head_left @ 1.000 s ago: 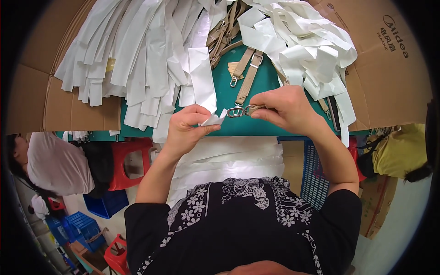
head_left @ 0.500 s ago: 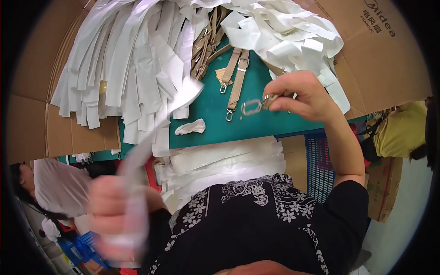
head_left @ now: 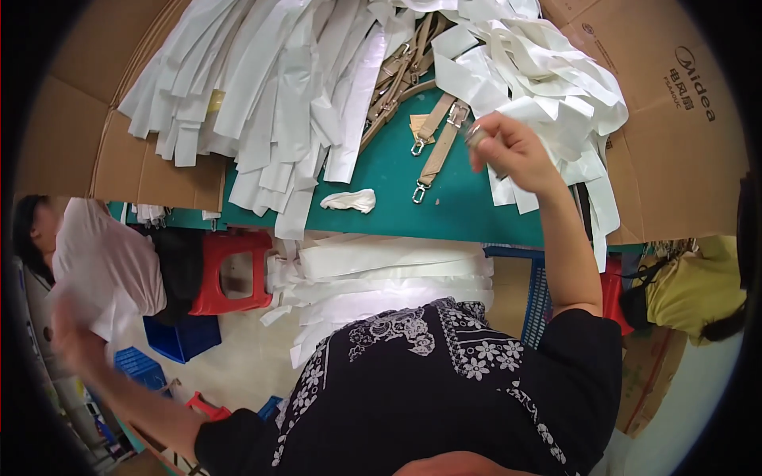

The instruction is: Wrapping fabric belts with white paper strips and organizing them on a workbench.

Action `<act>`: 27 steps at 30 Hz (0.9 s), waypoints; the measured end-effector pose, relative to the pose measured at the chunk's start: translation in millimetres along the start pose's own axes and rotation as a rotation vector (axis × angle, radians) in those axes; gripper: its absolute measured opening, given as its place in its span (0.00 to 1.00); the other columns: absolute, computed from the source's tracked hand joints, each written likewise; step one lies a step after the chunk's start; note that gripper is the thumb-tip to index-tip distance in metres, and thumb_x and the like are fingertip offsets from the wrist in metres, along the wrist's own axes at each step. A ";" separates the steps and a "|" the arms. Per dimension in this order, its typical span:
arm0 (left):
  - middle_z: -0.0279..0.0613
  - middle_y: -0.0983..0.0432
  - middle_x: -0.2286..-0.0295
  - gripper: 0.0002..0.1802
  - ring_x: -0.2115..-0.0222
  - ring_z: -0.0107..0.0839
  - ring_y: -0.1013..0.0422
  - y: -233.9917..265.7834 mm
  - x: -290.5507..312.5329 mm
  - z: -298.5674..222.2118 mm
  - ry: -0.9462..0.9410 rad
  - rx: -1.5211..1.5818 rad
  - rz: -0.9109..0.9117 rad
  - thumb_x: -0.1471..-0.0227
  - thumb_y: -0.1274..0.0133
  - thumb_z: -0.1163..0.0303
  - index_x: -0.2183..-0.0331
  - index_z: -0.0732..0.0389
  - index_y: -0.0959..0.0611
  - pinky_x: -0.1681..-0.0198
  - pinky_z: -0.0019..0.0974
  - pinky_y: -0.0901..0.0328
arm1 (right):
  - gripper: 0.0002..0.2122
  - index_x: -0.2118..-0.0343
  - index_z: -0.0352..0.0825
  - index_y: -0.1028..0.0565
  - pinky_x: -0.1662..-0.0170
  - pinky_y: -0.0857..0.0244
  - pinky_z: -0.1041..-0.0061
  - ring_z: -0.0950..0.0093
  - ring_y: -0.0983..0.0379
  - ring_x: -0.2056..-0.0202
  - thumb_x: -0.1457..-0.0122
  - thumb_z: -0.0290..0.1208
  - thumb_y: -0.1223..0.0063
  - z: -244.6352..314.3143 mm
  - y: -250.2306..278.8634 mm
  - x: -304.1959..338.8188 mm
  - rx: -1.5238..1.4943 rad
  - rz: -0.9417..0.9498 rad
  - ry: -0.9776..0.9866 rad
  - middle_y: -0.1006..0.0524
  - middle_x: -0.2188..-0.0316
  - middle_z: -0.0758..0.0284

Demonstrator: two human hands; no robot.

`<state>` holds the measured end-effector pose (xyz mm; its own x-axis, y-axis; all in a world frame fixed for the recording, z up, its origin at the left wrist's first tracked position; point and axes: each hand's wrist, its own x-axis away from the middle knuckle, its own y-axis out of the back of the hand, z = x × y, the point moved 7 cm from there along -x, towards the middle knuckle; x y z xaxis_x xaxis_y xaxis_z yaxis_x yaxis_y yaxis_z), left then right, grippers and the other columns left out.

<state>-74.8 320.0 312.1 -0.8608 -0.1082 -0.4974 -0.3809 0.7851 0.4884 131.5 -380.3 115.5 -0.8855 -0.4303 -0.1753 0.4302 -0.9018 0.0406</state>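
My right hand (head_left: 512, 155), raised over the right part of the green table, is closed on a beige strap. Only a blurred bit of its metal clasp (head_left: 475, 135) shows at the fingertips; the fingers hide most of the rest. Far out to the left, my left hand (head_left: 70, 329) is smeared by motion. Something white (head_left: 119, 311) appears beside it, and whether the fingers hold it is unclear. On the table lie a beige strap with a buckle (head_left: 440, 155) and a shorter strap end (head_left: 431, 125), both with metal clasps. A crumpled white piece (head_left: 349, 200) lies nearer me.
White strips (head_left: 270, 103) hang over the table (head_left: 397, 218) at left; more are heaped (head_left: 548, 71) at right. Several beige straps (head_left: 397, 79) lie between them. Cardboard (head_left: 659, 159) flanks the table. A red stool (head_left: 234, 270), blue basket (head_left: 536, 293) and a seated person (head_left: 111, 262) are nearby.
My left hand has swung outward to the far left, away from the strips. My right hand has drawn its fingers in, and the clasp shows less. The view has shifted.
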 end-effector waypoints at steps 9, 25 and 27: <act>0.34 0.28 0.80 0.10 0.78 0.24 0.34 -466.2 -22.4 -71.4 -0.066 0.511 0.455 0.55 0.49 0.81 0.68 0.65 0.17 0.74 0.26 0.41 | 0.09 0.62 0.33 0.32 0.69 0.39 0.84 0.84 0.34 0.74 0.40 0.32 0.53 16.9 -48.6 19.5 0.051 0.032 -0.053 0.28 0.77 0.72; 0.44 0.22 0.74 0.08 0.73 0.25 0.27 -542.8 38.7 -50.0 0.555 0.799 0.909 0.62 0.39 0.82 0.72 0.67 0.17 0.68 0.26 0.32 | 0.10 0.69 0.36 0.25 0.77 0.41 0.79 0.74 0.32 0.82 0.50 0.36 0.42 35.7 -74.1 -0.8 0.714 0.453 -0.066 0.27 0.83 0.70; 0.44 0.22 0.75 0.08 0.73 0.26 0.26 -538.2 41.1 -53.0 0.545 0.833 0.885 0.63 0.39 0.84 0.73 0.67 0.17 0.68 0.26 0.32 | 0.10 0.70 0.36 0.25 0.77 0.40 0.78 0.73 0.31 0.82 0.51 0.37 0.42 34.5 -79.1 -0.3 0.708 0.487 -0.058 0.26 0.83 0.70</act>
<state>77.0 -139.3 66.8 -0.8079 0.5534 0.2024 0.5240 0.8319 -0.1829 91.6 -310.2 146.3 -0.6464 -0.7596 0.0713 0.5709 -0.4196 0.7057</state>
